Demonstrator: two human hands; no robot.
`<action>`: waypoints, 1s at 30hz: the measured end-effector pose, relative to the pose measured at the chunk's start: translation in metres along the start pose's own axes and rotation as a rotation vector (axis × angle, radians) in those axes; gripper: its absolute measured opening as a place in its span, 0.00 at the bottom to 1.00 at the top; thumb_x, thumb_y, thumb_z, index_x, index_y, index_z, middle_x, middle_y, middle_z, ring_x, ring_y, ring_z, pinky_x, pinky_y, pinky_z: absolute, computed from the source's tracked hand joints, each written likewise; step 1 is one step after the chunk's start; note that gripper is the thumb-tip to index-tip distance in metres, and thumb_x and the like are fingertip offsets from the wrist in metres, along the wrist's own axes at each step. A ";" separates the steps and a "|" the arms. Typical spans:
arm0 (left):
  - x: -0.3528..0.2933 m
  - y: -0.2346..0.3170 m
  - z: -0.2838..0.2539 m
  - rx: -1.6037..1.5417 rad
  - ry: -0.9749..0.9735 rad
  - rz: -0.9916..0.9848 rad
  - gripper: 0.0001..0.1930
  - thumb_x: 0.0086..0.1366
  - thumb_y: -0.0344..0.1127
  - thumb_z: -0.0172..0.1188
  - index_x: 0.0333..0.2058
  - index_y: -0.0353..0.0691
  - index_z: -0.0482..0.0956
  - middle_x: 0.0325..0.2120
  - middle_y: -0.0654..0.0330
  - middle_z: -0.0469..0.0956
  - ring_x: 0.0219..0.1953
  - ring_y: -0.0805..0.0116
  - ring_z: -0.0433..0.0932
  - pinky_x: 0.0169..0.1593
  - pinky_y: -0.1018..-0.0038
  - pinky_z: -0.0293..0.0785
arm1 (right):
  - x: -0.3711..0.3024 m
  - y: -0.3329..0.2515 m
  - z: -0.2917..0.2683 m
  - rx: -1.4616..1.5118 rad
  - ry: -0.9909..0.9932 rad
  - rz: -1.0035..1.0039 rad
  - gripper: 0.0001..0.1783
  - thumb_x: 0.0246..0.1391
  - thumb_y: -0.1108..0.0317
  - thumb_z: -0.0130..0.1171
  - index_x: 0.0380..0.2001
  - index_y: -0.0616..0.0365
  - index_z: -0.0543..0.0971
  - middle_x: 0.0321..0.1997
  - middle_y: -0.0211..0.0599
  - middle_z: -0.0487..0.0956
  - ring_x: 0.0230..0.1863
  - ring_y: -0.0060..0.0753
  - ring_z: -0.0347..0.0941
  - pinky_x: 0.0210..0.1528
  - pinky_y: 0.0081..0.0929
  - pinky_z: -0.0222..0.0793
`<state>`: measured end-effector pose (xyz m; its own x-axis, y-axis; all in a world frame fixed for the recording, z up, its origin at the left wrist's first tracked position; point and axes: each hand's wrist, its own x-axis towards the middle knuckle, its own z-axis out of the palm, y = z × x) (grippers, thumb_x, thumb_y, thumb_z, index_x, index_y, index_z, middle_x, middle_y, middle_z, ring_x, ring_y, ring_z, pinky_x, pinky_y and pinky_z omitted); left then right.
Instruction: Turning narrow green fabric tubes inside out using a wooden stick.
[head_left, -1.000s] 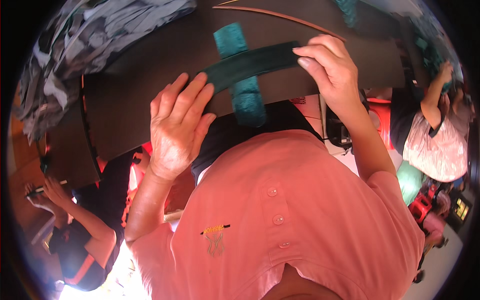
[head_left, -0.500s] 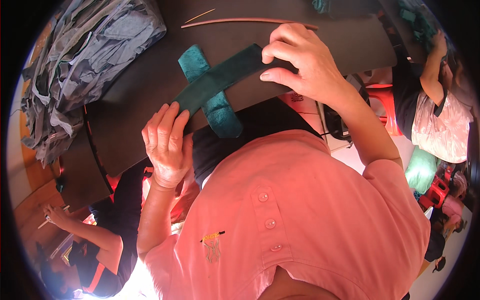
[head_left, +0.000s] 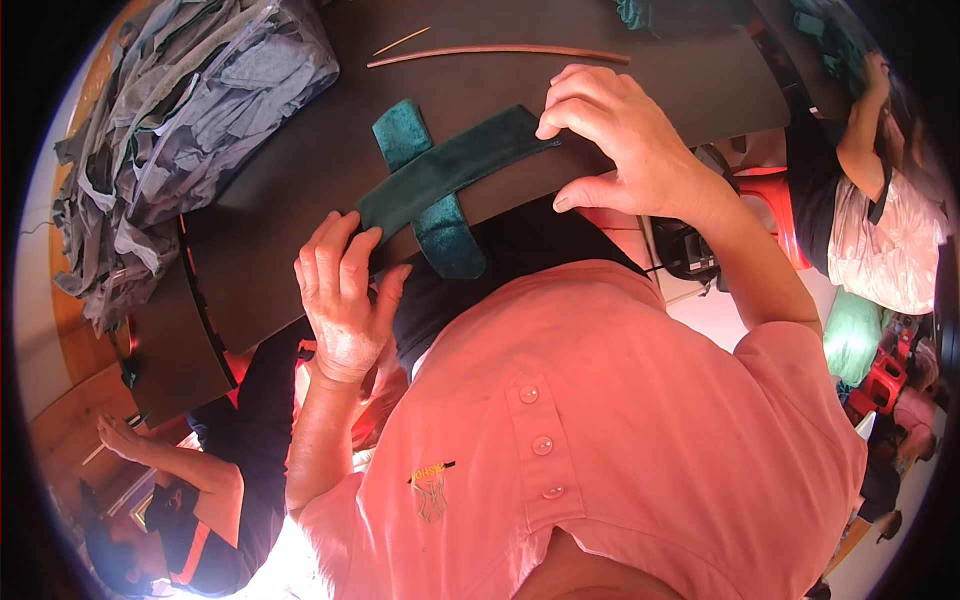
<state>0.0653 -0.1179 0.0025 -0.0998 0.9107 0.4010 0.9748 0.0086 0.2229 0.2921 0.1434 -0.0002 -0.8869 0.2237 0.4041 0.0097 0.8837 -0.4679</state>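
Note:
Two dark green velvet strips lie crossed on the black tabletop (head_left: pixel 270 255). The longer strip (head_left: pixel 450 165) runs on top, slanting up to the right. Beneath it the shorter, shinier strip (head_left: pixel 448 240) crosses the other way, its near end reaching past the table's front edge. At the longer strip's left end, my left hand (head_left: pixel 343 290) is open, fingertips at the cloth and thumb spread away. My right hand (head_left: pixel 635 145) is open beside the right end, fingers curved and thumb apart; whether a fingertip touches the cloth I cannot tell.
A thin reddish-brown curved strip (head_left: pixel 500 50) and a small yellowish stick (head_left: pixel 402 41) lie beyond the velvet. Grey-blue fabric (head_left: pixel 240 75) is heaped at the far left. Co-workers sit on both sides; one person's hand (head_left: pixel 122 437) shows at left, another's arm (head_left: pixel 862 145) at right.
My right hand has loosened from the longer strip's right end, its thumb moving away. My left thumb has spread from the cloth. The view has shifted slightly.

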 end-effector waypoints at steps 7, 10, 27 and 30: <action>0.038 -0.018 -0.014 0.090 -0.097 0.020 0.19 0.60 0.41 0.66 0.48 0.40 0.77 0.50 0.55 0.74 0.55 0.51 0.72 0.54 0.60 0.65 | 0.013 -0.001 0.012 -0.079 0.108 0.048 0.11 0.50 0.62 0.67 0.34 0.53 0.80 0.40 0.29 0.75 0.50 0.37 0.69 0.51 0.34 0.62; 0.047 -0.027 -0.014 0.108 -0.074 0.006 0.16 0.60 0.36 0.65 0.46 0.41 0.79 0.49 0.56 0.75 0.51 0.54 0.74 0.51 0.62 0.67 | 0.016 0.000 0.016 -0.114 0.141 0.069 0.09 0.49 0.64 0.67 0.33 0.52 0.80 0.40 0.29 0.75 0.50 0.37 0.69 0.52 0.36 0.63; 0.069 -0.018 -0.006 -0.171 0.109 0.068 0.10 0.55 0.23 0.65 0.37 0.36 0.77 0.37 0.53 0.76 0.39 0.52 0.75 0.42 0.62 0.73 | 0.012 0.009 0.001 0.237 0.273 0.117 0.03 0.55 0.75 0.60 0.31 0.58 0.75 0.33 0.33 0.74 0.35 0.38 0.72 0.38 0.31 0.68; 0.082 -0.004 -0.002 -0.253 0.017 0.088 0.11 0.55 0.25 0.67 0.37 0.35 0.77 0.37 0.53 0.76 0.39 0.51 0.75 0.43 0.62 0.72 | 0.010 0.014 -0.002 0.426 0.300 0.162 0.03 0.57 0.75 0.59 0.32 0.61 0.74 0.32 0.36 0.73 0.31 0.36 0.71 0.36 0.28 0.68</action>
<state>0.0528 -0.0442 0.0363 -0.0225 0.8963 0.4429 0.8994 -0.1753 0.4004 0.2840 0.1584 -0.0012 -0.7185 0.5058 0.4775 -0.1075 0.5975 -0.7947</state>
